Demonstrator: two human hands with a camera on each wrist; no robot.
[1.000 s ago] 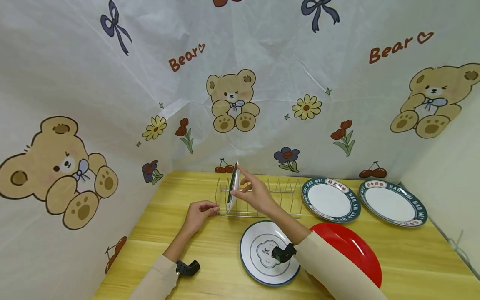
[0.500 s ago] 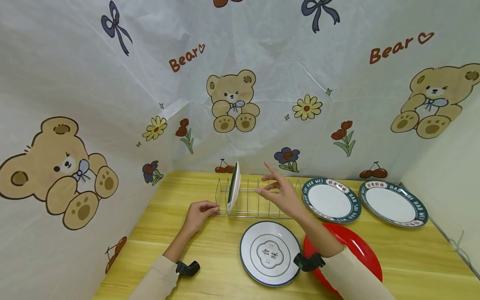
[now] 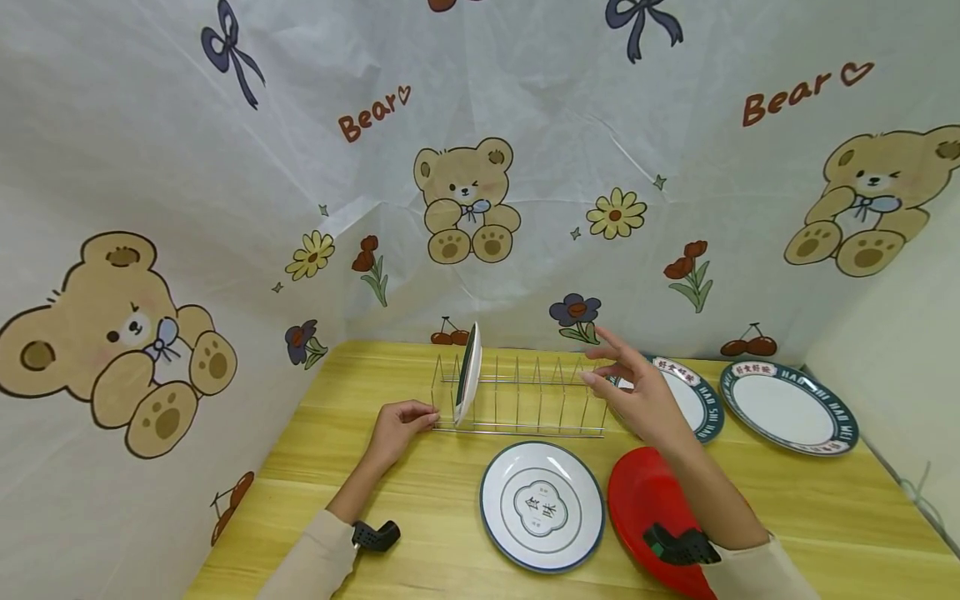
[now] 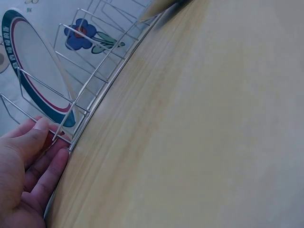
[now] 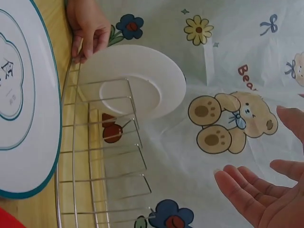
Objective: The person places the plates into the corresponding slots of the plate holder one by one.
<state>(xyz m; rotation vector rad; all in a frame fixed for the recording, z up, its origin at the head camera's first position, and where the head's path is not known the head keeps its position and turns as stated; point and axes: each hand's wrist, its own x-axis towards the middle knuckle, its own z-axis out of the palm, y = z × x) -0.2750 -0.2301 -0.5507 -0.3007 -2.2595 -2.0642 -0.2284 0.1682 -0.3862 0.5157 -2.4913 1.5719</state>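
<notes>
A wire dish rack (image 3: pixel 525 433) stands on the wooden table. Near its left end a green-rimmed white plate (image 3: pixel 468 375) sits upright between the wires, its patterned face turned left. My left hand (image 3: pixel 396 429) pinches the rack's front left corner; in the left wrist view, thumb and fingers (image 4: pixel 47 178) close on the wire beside that plate. My right hand (image 3: pixel 637 396) is raised past the rack's right end, fingers loosely bent and holding nothing. It overlaps a second green-rimmed plate (image 3: pixel 690 396) in the head view. The right wrist view shows the racked plate's plain white underside (image 5: pixel 166 80).
In front of the rack lies a blue-rimmed white plate (image 3: pixel 542 542). A red plate (image 3: pixel 637 492) lies right of it, partly under my right forearm. Another green-rimmed plate (image 3: pixel 787 408) rests at the far right. A bear-printed cloth (image 3: pixel 525 108) hangs behind the table.
My right hand has let go of the plate in the rack and moved right, to over the second green-rimmed plate. The racked plate stays upright. My left hand has not moved.
</notes>
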